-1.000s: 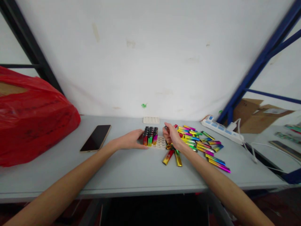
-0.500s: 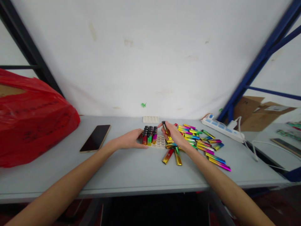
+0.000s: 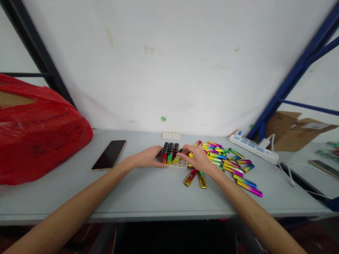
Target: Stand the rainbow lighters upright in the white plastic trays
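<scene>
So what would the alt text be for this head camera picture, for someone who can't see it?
A person's right hand lowers a rainbow-coloured lighter into a white tray of upright lighters, while the left hand steadies the tray's side. More lighters lie loose on the grey table, beside a phone, a red bag and a power strip.

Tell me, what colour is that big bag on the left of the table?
The plastic bag is bright red, seen clearly in the head view.

Rainbow lighter (image 3: 177, 157) tilted over white tray (image 3: 182, 164), beside upright lighters (image 3: 169, 152).
</scene>
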Action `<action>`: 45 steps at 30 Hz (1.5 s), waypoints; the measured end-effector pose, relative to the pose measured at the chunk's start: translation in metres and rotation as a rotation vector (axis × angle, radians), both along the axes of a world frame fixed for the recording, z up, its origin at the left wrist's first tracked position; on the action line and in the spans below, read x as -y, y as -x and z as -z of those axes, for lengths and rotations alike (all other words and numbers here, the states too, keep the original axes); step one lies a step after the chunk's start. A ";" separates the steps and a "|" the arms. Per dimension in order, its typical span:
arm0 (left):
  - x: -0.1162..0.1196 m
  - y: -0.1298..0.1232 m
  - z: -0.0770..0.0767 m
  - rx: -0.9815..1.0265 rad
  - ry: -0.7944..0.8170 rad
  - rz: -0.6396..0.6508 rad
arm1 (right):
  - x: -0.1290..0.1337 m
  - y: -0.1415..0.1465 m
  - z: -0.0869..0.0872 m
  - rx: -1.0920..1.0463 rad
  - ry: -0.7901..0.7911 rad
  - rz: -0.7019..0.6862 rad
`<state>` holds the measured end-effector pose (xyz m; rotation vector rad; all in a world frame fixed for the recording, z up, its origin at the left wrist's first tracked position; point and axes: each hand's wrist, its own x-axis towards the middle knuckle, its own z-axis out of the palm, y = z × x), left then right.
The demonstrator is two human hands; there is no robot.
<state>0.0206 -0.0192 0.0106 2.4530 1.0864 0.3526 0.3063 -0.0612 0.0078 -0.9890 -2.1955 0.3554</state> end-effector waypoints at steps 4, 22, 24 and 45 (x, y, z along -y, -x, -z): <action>0.000 0.000 0.000 0.001 -0.022 0.013 | -0.001 0.009 0.006 0.170 0.011 -0.021; -0.001 -0.001 -0.002 -0.074 -0.022 -0.044 | -0.018 -0.075 -0.029 0.399 0.195 0.167; -0.001 -0.002 -0.003 -0.082 -0.025 -0.050 | -0.019 -0.080 -0.027 0.416 0.231 0.128; 0.001 -0.001 -0.003 -0.063 -0.004 -0.050 | -0.024 -0.071 -0.020 0.150 0.090 0.227</action>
